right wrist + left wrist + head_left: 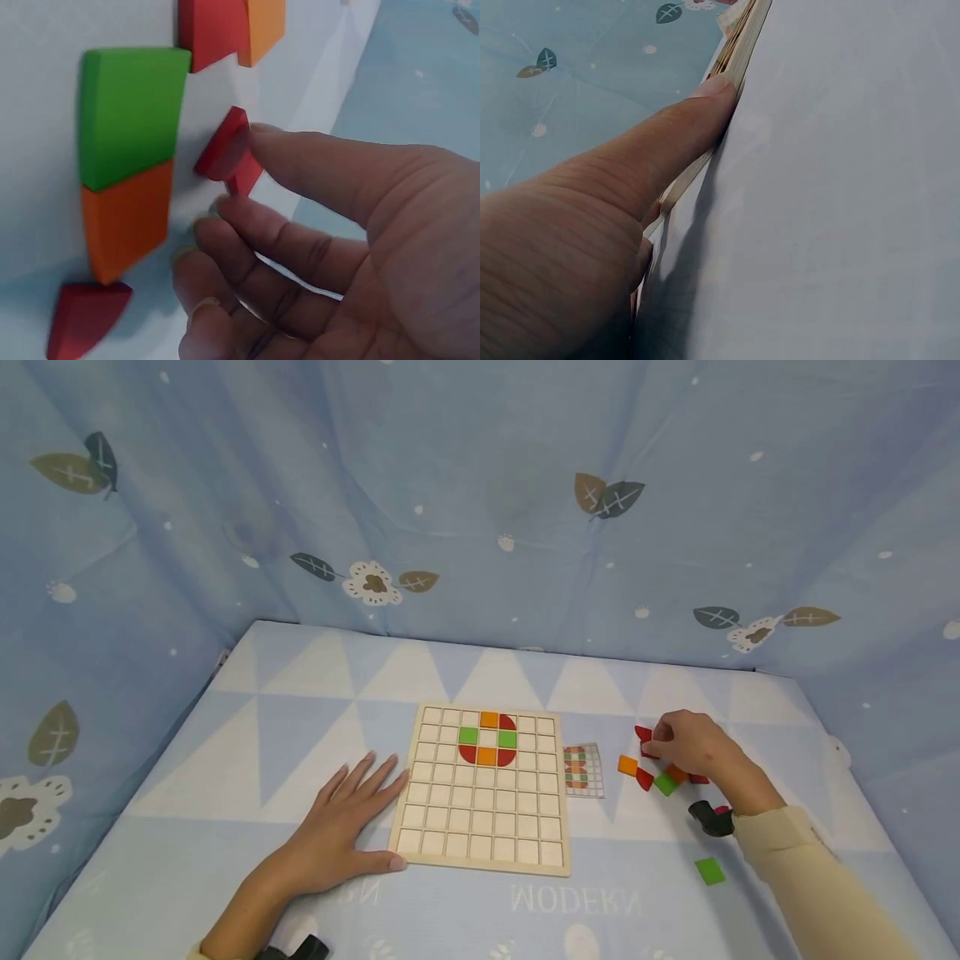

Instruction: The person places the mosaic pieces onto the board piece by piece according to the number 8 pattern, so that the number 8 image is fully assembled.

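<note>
My left hand (337, 831) lies with spread fingers along the left edge of the wooden grid board (480, 856); its thumb (667, 139) touches the board's side (682, 180). Red, orange and green tiles form a ring in the board's upper part, its top left cell bare. At the right, my right hand (697, 743) pinches a red quarter-round piece (225, 150) between thumb and curled fingers, the piece tilted. Another red piece (246, 176) lies just behind it. Beside the hand are a green tile (133, 116), an orange tile (127, 225) and more red pieces.
A small pattern card (592, 770) lies against the board's right edge. A separate green tile (709, 871) lies near the right forearm. A patterned cloth (480, 527) hangs behind the table and at its sides.
</note>
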Motion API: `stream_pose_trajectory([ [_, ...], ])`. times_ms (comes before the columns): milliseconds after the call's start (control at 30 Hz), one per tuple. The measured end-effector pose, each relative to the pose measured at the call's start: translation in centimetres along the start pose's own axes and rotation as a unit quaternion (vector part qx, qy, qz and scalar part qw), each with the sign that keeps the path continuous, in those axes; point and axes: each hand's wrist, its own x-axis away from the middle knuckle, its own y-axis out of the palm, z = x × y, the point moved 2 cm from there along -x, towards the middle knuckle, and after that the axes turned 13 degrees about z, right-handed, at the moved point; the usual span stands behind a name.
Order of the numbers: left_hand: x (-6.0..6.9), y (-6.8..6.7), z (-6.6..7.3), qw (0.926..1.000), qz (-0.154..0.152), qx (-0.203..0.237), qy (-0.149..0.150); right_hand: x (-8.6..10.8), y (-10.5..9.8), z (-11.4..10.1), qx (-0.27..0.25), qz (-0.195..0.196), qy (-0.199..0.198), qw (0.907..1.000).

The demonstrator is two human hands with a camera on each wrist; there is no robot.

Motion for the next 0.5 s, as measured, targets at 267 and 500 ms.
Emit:
stream_pose_trajectory([
  [267, -0.06, -0.23, 0.19, 1.0000, -0.002, 0.004, -0.005, 0.34, 0.30, 0.04, -0.028, -0.022, 0.026, 0.9990],
  [500, -0.09, -0.54, 0.35, 0.9999, -0.005, 0.008, -0.006, 0.61, 0.45, 0.53, -0.046, -0.016, 0.032, 0.9983],
])
